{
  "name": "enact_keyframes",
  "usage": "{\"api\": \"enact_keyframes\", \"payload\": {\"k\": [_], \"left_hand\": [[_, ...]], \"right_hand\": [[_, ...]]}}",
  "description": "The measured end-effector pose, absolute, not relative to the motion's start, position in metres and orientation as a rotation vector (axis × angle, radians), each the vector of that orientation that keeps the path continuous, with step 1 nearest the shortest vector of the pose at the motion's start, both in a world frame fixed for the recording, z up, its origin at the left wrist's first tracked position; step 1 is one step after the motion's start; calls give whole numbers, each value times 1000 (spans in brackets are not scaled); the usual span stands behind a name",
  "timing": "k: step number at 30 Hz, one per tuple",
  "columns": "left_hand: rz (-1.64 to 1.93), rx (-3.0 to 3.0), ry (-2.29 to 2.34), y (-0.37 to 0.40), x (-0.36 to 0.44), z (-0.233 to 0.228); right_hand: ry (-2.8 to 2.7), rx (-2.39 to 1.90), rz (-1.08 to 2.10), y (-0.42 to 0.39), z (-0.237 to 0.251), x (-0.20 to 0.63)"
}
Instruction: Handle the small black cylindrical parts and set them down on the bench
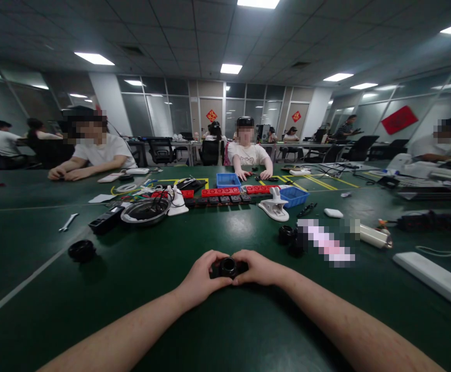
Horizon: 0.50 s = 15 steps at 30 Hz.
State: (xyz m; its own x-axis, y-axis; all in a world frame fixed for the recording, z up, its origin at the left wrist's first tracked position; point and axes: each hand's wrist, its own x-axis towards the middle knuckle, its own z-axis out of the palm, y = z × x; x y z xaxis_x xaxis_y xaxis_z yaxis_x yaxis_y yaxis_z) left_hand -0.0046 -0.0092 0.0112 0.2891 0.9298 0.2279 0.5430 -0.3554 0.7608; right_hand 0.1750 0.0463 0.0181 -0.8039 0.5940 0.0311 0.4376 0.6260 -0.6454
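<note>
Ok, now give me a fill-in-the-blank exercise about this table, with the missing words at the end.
1. Between the left hand and the right hand is a round part coloured ____.
2. From the wearer's view, the wrench lies to the ____ of the metal bowl.
3. The tabletop under the arms is coloured ____.
4. The plastic bins across the table are coloured ____.

Missing words: black; left; green; blue.

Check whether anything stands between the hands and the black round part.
Nothing visible does: the left hand and the right hand hold the black round part from either side.
</note>
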Motion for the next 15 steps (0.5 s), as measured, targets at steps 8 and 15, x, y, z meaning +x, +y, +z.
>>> {"api": "enact_keyframes", "payload": {"k": [8,15], "left_hand": [[968,1911,1457,-17,4,7],[958,1915,1472,-15,3,8]], "right_hand": [[-2642,-1050,597,36,12,168],[-2654,-1172,217,28,14,159]]}}
